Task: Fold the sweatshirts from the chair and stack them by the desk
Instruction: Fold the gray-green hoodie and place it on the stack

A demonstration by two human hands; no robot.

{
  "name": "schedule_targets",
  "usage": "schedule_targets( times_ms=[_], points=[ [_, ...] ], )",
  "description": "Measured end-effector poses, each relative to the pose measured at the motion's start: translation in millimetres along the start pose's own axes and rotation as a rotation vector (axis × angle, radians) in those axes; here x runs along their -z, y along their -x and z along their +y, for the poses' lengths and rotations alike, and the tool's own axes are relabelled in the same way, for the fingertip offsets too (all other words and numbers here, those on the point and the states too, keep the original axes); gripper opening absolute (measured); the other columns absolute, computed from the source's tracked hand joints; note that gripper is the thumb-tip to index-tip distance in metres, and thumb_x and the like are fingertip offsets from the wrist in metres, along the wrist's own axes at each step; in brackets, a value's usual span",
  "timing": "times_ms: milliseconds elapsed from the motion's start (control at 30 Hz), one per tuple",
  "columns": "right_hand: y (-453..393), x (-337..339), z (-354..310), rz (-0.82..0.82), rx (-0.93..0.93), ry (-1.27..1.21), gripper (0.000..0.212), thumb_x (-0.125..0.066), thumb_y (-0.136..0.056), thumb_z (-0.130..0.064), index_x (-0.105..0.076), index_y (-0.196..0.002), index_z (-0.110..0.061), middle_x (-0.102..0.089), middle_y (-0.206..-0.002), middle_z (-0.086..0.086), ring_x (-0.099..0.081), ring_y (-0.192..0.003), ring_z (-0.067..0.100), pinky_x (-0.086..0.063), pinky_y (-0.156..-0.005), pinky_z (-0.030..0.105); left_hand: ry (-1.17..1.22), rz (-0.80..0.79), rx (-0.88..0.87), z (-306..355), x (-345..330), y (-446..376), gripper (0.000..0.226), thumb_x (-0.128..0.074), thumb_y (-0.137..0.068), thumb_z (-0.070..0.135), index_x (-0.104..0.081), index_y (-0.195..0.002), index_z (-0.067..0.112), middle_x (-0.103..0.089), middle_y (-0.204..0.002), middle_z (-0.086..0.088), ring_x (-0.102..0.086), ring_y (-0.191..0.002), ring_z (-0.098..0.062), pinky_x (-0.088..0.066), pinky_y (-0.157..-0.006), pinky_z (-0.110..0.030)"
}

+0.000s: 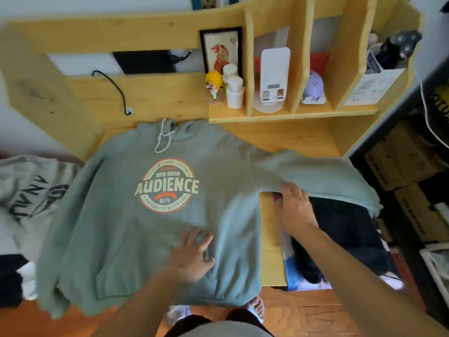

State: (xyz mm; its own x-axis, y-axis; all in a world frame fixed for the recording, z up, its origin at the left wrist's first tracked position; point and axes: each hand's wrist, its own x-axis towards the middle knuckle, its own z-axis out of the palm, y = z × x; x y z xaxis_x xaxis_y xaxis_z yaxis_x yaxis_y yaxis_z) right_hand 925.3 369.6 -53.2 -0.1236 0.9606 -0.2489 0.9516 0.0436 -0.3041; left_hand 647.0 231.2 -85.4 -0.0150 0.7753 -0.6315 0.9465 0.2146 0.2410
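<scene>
A grey-green hooded sweatshirt (pixel 116 215) with a round "AUDIENCE" print lies face up, spread flat on the wooden desk (pixel 272 251). Its hem hangs over the desk's front edge. My left hand (pixel 194 256) rests flat on the front pocket, fingers apart. The right sleeve (pixel 315 176) stretches out sideways to the right. My right hand (pixel 294 203) touches the lower edge of that sleeve near the armpit, fingers spread; I cannot tell whether it grips the cloth. A light grey sweatshirt (pixel 26 190) with dark lettering lies crumpled at the left.
A wooden shelf unit (pixel 291 110) stands at the back with white bottles (pixel 234 92), a small figurine (pixel 214 82), a framed picture and a white stand. Dark clothing (pixel 340 237) lies right of the desk. Cardboard boxes (pixel 413 210) stand at the far right.
</scene>
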Motion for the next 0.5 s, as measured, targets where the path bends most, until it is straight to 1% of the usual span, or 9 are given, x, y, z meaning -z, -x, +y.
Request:
schedule_targets(
  times_ms=[67,133,200,267,333,400,433,467,500],
  points=[
    [5.0,-36.9,-54.2,-0.231,0.101,0.006,0.074,-0.019,-0.085,-0.050,-0.041,-0.148,-0.018,-0.031,-0.159,0.011,-0.030,-0.143,0.033,-0.028,-0.116,0.041,0.142,0.087,-0.028,-17.3,8.4,16.7,0.079,-0.040,-0.090,0.060,-0.014,-0.161,0.039,-0.005,-0.171,-0.008,-0.011,-0.156,-0.030,-0.017,-0.123,-0.042],
    [19.1,-66.8,-96.5,-0.359,0.151,0.031,0.065,-0.034,-0.091,-0.045,-0.036,-0.151,-0.020,-0.028,-0.159,0.010,-0.032,-0.142,0.033,-0.029,-0.116,0.039,0.237,0.209,0.069,-55.7,12.1,40.5,0.076,-0.041,-0.089,0.048,-0.027,-0.160,0.027,-0.021,-0.166,-0.016,-0.026,-0.151,-0.035,-0.025,-0.121,-0.043],
    [36.9,-83.1,-133.8,-0.396,0.215,0.037,0.060,-0.049,-0.092,-0.037,-0.038,-0.149,-0.021,-0.035,-0.154,0.010,-0.039,-0.137,0.034,-0.032,-0.113,0.037,0.281,0.419,0.190,-113.0,12.7,67.9,0.072,-0.045,-0.084,0.041,-0.046,-0.151,0.015,-0.044,-0.150,-0.022,-0.046,-0.134,-0.044,-0.041,-0.110,-0.051],
    [46.5,-91.6,-170.2,-0.423,0.220,0.071,0.059,-0.052,-0.094,-0.032,-0.038,-0.150,-0.019,-0.039,-0.151,0.011,-0.040,-0.138,0.033,-0.031,-0.113,0.034,0.370,0.543,0.389,-191.4,5.5,93.4,0.063,-0.055,-0.083,0.036,-0.056,-0.139,0.007,-0.053,-0.137,-0.025,-0.052,-0.125,-0.047,-0.047,-0.104,-0.054],
    [42.2,-99.1,-208.5,-0.404,0.197,0.081,0.062,-0.047,-0.096,-0.035,-0.032,-0.154,-0.020,-0.035,-0.156,0.013,-0.034,-0.143,0.031,-0.027,-0.116,0.033,0.454,0.534,0.574,-270.9,6.7,117.6,0.062,-0.053,-0.084,0.040,-0.053,-0.137,0.008,-0.053,-0.134,-0.023,-0.052,-0.123,-0.047,-0.046,-0.103,-0.056],
    [35.6,-109.8,-253.8,-0.342,0.224,0.089,0.065,-0.042,-0.093,-0.040,-0.031,-0.154,-0.021,-0.030,-0.159,0.013,-0.031,-0.145,0.033,-0.027,-0.118,0.037,0.590,0.497,0.739,-333.1,11.9,133.6,0.077,-0.056,-0.086,0.054,-0.039,-0.149,0.013,-0.049,-0.141,-0.021,-0.050,-0.127,-0.046,-0.043,-0.106,-0.055],
    [34.4,-117.7,-279.5,-0.310,0.251,0.076,0.064,-0.044,-0.094,-0.039,-0.031,-0.154,-0.021,-0.029,-0.160,0.014,-0.030,-0.145,0.034,-0.027,-0.118,0.039,0.754,0.476,0.767,-355.0,14.0,137.5,0.091,-0.064,-0.083,0.059,-0.031,-0.155,0.014,-0.048,-0.144,-0.020,-0.050,-0.129,-0.043,-0.042,-0.107,-0.051],
    [36.4,-126.7,-306.9,-0.294,0.273,0.057,0.062,-0.048,-0.097,-0.035,-0.031,-0.154,-0.020,-0.028,-0.160,0.015,-0.029,-0.145,0.035,-0.026,-0.118,0.039,0.913,0.445,0.744,-369.6,17.1,140.4,0.098,-0.070,-0.083,0.058,-0.025,-0.158,0.014,-0.051,-0.144,-0.017,-0.052,-0.129,-0.037,-0.043,-0.104,-0.046],
    [40.6,-136.1,-336.5,-0.289,0.287,0.037,0.061,-0.051,-0.099,-0.031,-0.030,-0.155,-0.018,-0.027,-0.160,0.016,-0.028,-0.145,0.034,-0.023,-0.118,0.038,1.059,0.379,0.703,-385.0,15.0,136.4,0.094,-0.073,-0.088,0.050,-0.023,-0.158,0.014,-0.055,-0.140,-0.010,-0.056,-0.123,-0.030,-0.046,-0.099,-0.040]
  ],
)
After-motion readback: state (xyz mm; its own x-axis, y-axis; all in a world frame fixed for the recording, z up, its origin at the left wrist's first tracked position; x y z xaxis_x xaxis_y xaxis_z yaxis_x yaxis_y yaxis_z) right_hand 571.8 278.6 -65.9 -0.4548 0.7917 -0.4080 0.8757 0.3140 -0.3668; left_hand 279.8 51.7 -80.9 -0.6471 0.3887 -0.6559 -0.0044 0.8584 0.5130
